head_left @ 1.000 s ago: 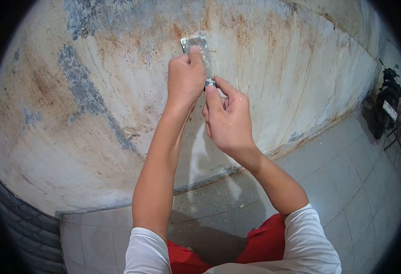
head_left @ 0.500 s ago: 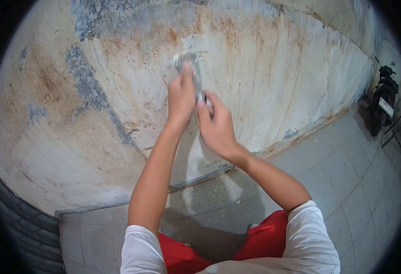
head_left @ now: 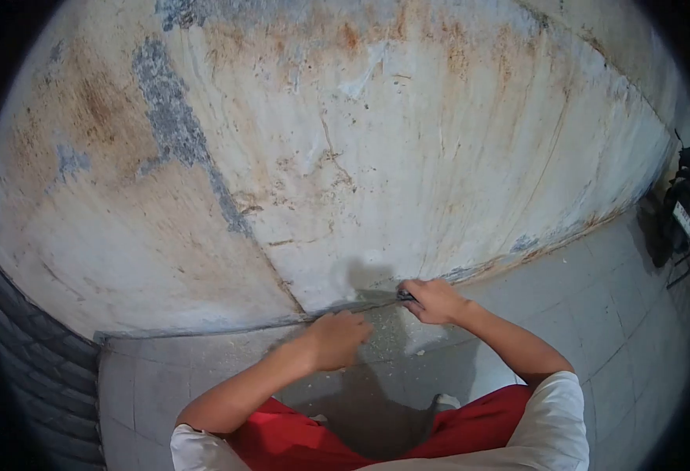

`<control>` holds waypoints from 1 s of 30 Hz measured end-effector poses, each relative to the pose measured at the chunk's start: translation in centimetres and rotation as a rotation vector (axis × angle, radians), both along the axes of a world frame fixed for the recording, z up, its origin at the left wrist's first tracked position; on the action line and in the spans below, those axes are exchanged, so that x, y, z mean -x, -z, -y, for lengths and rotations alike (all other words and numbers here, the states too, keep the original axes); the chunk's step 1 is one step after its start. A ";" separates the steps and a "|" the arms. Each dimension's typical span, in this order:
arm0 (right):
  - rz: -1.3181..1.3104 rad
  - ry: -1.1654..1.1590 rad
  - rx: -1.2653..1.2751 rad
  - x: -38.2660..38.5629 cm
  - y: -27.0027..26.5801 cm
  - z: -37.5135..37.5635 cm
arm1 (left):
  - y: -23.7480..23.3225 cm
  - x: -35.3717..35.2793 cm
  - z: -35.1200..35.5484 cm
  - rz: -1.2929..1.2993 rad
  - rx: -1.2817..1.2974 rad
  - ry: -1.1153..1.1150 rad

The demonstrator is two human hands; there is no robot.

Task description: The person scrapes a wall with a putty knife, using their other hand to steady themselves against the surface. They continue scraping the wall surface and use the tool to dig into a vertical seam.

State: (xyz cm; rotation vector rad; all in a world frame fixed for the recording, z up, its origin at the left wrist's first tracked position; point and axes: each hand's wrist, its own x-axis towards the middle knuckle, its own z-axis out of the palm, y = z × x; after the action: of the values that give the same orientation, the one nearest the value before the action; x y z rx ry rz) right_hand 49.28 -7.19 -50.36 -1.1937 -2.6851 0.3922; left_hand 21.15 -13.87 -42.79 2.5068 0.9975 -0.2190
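Note:
My right hand [head_left: 434,301] is closed around the dark handle of a scraper [head_left: 405,295], low down by the foot of the wall. The scraper's blade cannot be made out from here. To the left of it, my left hand [head_left: 334,341] hangs over the floor, apart from the tool. Its fingers look bent but are smeared by motion. In front of me rises a stained, pale wall [head_left: 392,173] with rust-brown streaks, cracks and flaked patches.
Grey floor tiles [head_left: 549,337] run along the wall's base, with small pale crumbs scattered near my hands. A parked motorbike [head_left: 681,208] stands at the far right. Dark ridged stacked material [head_left: 39,369] lies at the lower left. My red-clad legs are below.
Both hands have dropped from high on the wall to its base. My left hand has come off the scraper's blade and moved away to the left; the right keeps the handle.

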 end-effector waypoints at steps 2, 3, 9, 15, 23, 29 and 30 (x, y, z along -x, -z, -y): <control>-0.243 0.009 -0.081 1.1 -0.8 -0.2 | -3.1 -2.5 1.0 -0.347 0.093 0.020; -0.241 0.007 -0.081 1.4 -0.8 -0.6 | -1.0 -1.8 0.8 -0.345 0.092 0.018; -0.582 0.177 -0.090 3.9 -1.8 -0.9 | 3.9 2.2 0.6 0.072 -0.002 -0.041; -0.688 0.214 -0.075 5.6 -1.8 -0.8 | 2.2 2.4 0.5 -0.060 0.114 -0.133; -0.659 0.103 -0.126 9.5 -3.7 1.6 | 3.3 2.1 -0.7 0.835 -0.025 -0.491; -0.662 -0.048 -0.165 12.1 -5.4 2.3 | 2.3 2.6 -0.6 1.039 -0.186 -0.634; -0.648 -0.077 -0.156 12.4 -5.5 2.4 | 2.4 2.8 -0.8 1.043 -0.191 -0.637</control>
State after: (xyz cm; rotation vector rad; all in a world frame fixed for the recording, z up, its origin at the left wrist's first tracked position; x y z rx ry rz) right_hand 36.88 -9.59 -44.88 -0.7504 -2.1517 0.4721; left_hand 18.34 -13.11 -45.19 1.8299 1.2370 1.2625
